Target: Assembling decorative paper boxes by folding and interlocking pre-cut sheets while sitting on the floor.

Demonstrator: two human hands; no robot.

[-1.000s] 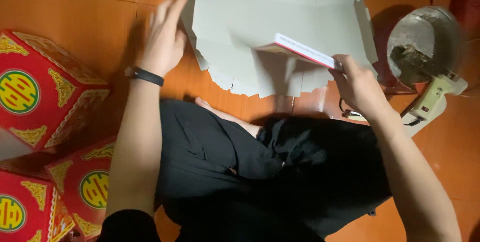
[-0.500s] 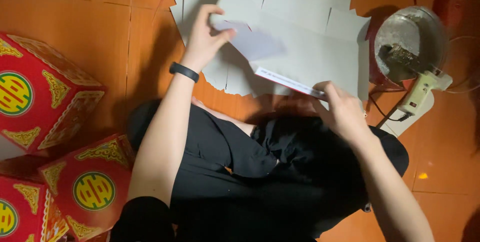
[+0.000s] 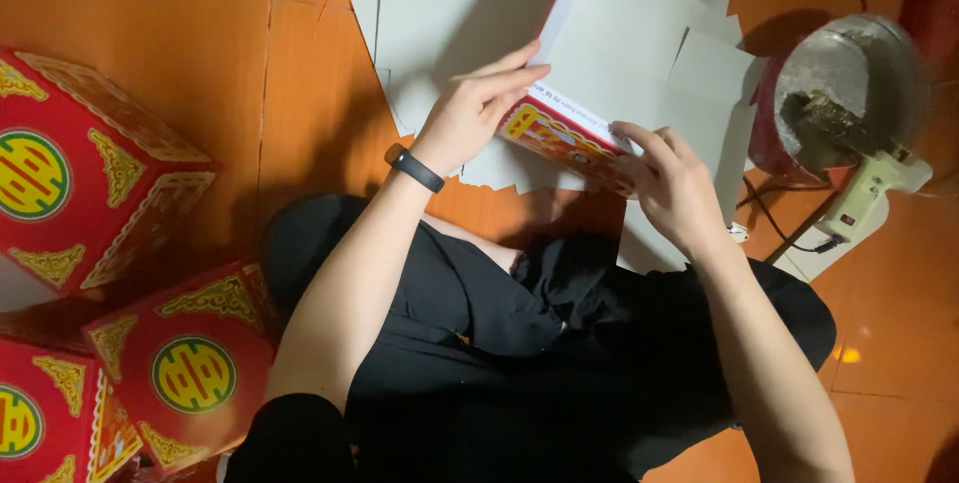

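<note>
The person sits cross-legged on an orange tiled floor (image 3: 180,73), and both hands meet on 1 flat box blank (image 3: 599,93), grey on its back and printed red and gold on its face. The blank lies on top of a stack of grey cardboard sheets (image 3: 440,13), just beyond the person's knees. The left hand (image 3: 478,108) rests on the near edge of the blank with fingers stretched out and pressed flat, thumb tucked under the folded flap (image 3: 564,133). A black wristband (image 3: 415,168) circles that wrist. The right hand (image 3: 674,183) pinches the right end of the same flap, fingers curled over its top and thumb beneath, so the printed side is turned up toward the camera.

To the right of the blank stands a round metal pot (image 3: 849,93) with a crusted inside, and a pale glue gun (image 3: 874,188) leans against it, its dark cord (image 3: 774,228) trailing over the floor. Far left of the blank, 3 assembled red and gold boxes (image 3: 90,173) sit clustered together.
</note>
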